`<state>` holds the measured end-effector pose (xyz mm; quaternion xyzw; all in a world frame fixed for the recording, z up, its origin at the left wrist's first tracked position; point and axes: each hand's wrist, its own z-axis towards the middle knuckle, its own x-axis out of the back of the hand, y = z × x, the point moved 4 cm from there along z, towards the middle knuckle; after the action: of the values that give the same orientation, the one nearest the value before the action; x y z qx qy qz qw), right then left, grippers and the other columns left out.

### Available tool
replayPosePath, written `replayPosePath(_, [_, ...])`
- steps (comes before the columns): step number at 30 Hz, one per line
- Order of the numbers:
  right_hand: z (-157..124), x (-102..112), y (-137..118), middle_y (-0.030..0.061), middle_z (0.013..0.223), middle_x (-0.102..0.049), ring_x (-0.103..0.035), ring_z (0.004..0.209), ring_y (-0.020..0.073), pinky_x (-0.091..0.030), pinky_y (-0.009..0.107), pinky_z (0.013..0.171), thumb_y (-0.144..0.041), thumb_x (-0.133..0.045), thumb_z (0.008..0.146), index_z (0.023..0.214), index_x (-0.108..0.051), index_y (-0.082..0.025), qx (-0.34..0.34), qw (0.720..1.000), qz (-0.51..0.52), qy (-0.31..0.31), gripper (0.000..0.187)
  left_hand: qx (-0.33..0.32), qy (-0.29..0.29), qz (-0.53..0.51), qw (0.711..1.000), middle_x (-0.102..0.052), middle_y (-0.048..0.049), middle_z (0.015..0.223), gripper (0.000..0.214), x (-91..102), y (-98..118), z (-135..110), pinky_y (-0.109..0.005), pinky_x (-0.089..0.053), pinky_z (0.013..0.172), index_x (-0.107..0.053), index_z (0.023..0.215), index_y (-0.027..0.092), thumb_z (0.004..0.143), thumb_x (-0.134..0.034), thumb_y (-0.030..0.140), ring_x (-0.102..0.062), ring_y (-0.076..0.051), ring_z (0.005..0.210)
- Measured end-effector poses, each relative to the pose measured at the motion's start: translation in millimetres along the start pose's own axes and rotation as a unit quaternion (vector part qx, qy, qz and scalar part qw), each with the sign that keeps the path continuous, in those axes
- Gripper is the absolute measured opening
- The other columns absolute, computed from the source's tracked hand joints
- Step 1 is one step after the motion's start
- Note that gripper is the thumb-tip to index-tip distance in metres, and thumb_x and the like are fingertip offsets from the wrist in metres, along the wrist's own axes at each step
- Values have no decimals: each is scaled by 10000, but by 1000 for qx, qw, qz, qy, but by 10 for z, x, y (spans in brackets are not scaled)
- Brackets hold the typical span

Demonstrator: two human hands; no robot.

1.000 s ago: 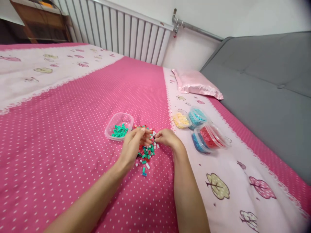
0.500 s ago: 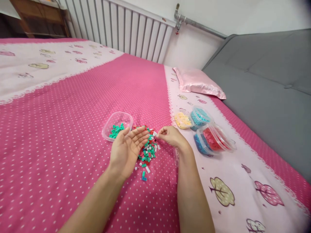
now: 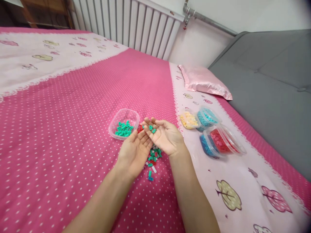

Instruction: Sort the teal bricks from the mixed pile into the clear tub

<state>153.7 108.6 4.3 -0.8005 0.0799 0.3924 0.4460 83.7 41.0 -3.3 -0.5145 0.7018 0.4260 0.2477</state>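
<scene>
On the right hand (image 3: 166, 137), now palm-up, green pieces (image 3: 152, 128).

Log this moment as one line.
left hand: open, palm up | right hand: open, palm up, green pieces on fingers | clear tub: green contents | mixed pile: under hands

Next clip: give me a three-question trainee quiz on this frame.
1. True or false: the right hand lies palm up with green pieces on it.
2. What colour are the pieces in the clear tub nearest the left hand? A red B green C yellow
3. Fill in: the mixed pile lies on the ____ dotted bedspread.
Key: 1 true; 2 B; 3 pink.
</scene>
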Motion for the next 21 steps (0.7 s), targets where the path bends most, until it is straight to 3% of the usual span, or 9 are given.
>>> replayPosePath(5, [-163, -245, 127, 25, 851, -674, -617, 946, 146, -430, 318, 975, -285, -471, 823, 750, -616, -199, 88, 993, -79, -3, 184, -2, -15, -62, 998, -625, -71, 898, 304, -15, 15, -6, -214, -523, 861, -582, 942, 149, 963, -288, 226, -627, -116, 917])
replayPosePath(11, [-444, -512, 64, 33, 900, -673, -583, 1027, 169, -404, 337, 976, -436, -446, 866, 794, -637, -214, 173, 974, -143, -21, 302, -36, -3, -76, 996, -638, -60, 946, 285, -109, 84, -175, -231, -552, 832, -576, 979, 171, 959, -292, 178, -647, -116, 877])
replayPosePath(14, [-542, -481, -108, 28, 929, -667, -573, 1038, 174, -396, 345, 971, -467, -473, 847, 813, -638, -215, 245, 959, -146, 5, 303, -50, 18, -54, 997, -640, -110, 1026, 308, -142, 218, -302, -253, -558, 839, -564, 1080, 128, 959, -292, 204, -641, -163, 988])
replayPosePath(16, [-559, -411, -200, 29, 932, -665, -577, 1021, 177, -392, 353, 964, -493, -498, 824, 826, -637, -210, 270, 952, -143, 33, 315, -94, 17, -34, 995, -625, -146, 1101, 345, -130, 370, -351, -279, -549, 870, -544, 1140, 87, 957, -283, 219, -612, -200, 1074])
replayPosePath(21, [-474, -288, -219, 44, 918, -666, -595, 944, 182, -420, 350, 893, -541, -547, 775, 828, -636, -199, 233, 957, -169, 44, 357, -200, 19, 9, 980, -587, -202, 1188, 469, 2, 687, -295, -310, -492, 959, -495, 1216, 11, 943, -305, 342, -569, -232, 1147])
